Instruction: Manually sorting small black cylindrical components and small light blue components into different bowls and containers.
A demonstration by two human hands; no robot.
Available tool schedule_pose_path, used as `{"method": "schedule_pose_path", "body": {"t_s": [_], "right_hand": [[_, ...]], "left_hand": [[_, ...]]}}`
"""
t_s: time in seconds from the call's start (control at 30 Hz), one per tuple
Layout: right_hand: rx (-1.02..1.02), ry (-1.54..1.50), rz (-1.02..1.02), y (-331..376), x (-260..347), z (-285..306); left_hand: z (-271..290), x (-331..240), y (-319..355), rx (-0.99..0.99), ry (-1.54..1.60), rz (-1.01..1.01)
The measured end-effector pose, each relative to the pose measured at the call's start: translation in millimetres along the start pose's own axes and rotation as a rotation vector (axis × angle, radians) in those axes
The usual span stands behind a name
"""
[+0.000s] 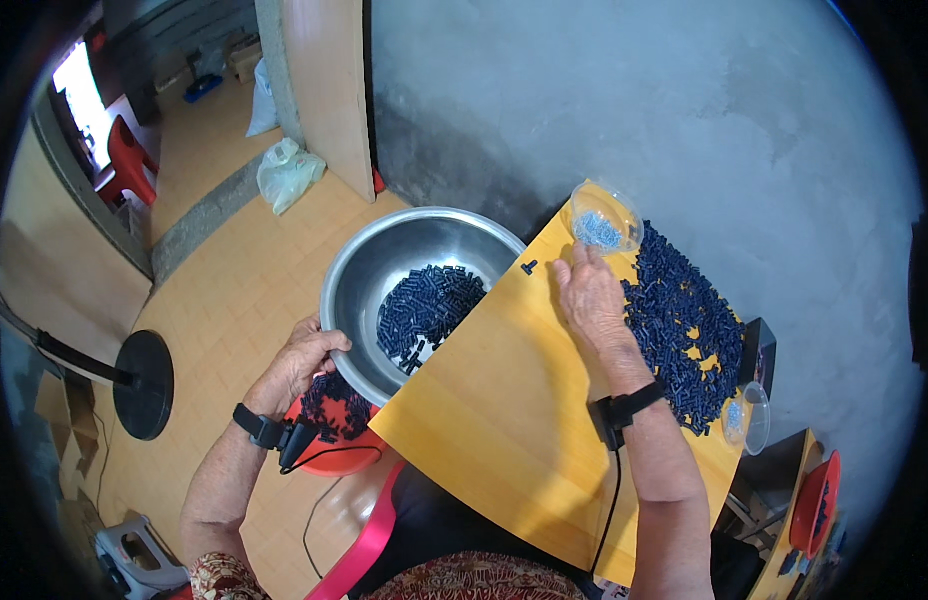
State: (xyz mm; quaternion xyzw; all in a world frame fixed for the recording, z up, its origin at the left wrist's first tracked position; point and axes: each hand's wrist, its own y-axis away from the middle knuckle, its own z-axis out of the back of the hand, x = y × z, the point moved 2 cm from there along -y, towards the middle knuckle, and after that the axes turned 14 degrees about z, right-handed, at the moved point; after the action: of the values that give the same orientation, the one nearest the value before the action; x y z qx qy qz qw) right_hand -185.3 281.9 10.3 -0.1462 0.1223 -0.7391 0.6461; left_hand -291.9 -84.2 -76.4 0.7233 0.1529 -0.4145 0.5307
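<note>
While my left hand [309,352] closes on the wide silver metal basin [399,255] at its eight-o'clock rim, thumb over the edge, the basin sits between eleven and twelve o'clock, partly hidden by the yellow wooden counter [504,400]. It should be stiff and smooth, its load of short black cylindrical pieces [424,312] wanting a firm rim hold. At one o'clock, my right hand [591,290] has fingers loosely bent beside the clear round plastic tub [620,205], likely light and easily tipped; whether they pinch anything, I cannot tell.
</note>
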Motion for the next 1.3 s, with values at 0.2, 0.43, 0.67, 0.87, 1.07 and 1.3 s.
{"method": "schedule_pose_path", "body": {"t_s": [0.2,0.43,0.67,0.87,1.07,1.3], "right_hand": [[0.183,-0.076,-0.043,-5,20,-29],[0.148,-0.044,0.089,9,49,-34],[0.341,0.165,0.583,22,108,-23],[-0.064,-0.249,0.609,32,127,-6],[0.039,-0.111,0.351,49,45,19],[0.262,-0.031,0.224,73,-28,32]], "left_hand": [[-1,-1,2,0.003,-0.002,-0.002],[-15,-14,14,0.065,-0.009,-0.044],[-10,-11,16,0.07,0.017,-0.065],[-10,-8,6,0.085,0.065,-0.028],[-10,-8,12,0.057,0.067,-0.012],[-5,-6,9,0.038,0.015,-0.033]]}}
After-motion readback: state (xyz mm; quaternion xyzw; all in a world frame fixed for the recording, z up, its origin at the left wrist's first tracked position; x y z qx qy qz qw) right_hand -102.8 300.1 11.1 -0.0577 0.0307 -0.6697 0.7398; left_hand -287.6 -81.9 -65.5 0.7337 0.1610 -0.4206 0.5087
